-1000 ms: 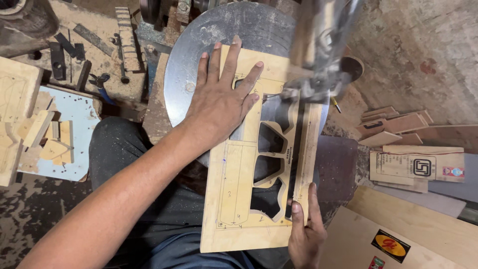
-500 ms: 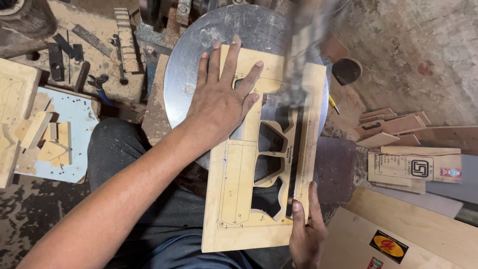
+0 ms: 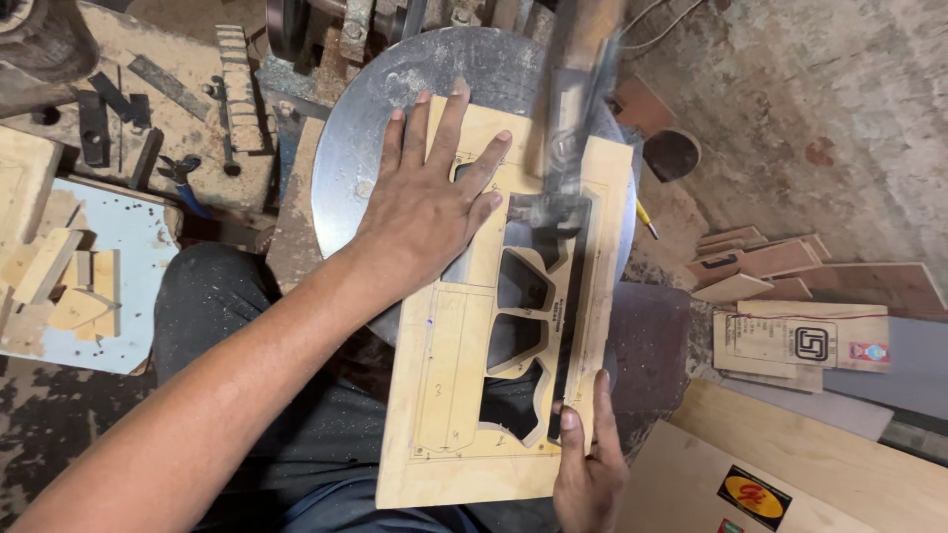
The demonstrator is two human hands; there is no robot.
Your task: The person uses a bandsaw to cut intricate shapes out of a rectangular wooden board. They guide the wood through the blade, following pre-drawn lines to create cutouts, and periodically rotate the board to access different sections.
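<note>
On the round metal tabletop (image 3: 355, 148), the left hand (image 3: 425, 212) presses the board (image 3: 444, 395) flat, fingers spread. At five o'clock the right hand (image 3: 590, 474) pinches its edge; cutting along the slot at the blade (image 3: 563, 197) seems underway, needing a steady feed.

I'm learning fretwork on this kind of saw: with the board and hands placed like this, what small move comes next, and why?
Probably a slow push of the plywood board further into the blade. The left hand lies flat on the board, the right hand pinches its near edge, and the blade stands at the far end of the narrow cut slot, where pencilled outlines remain uncut.
</note>
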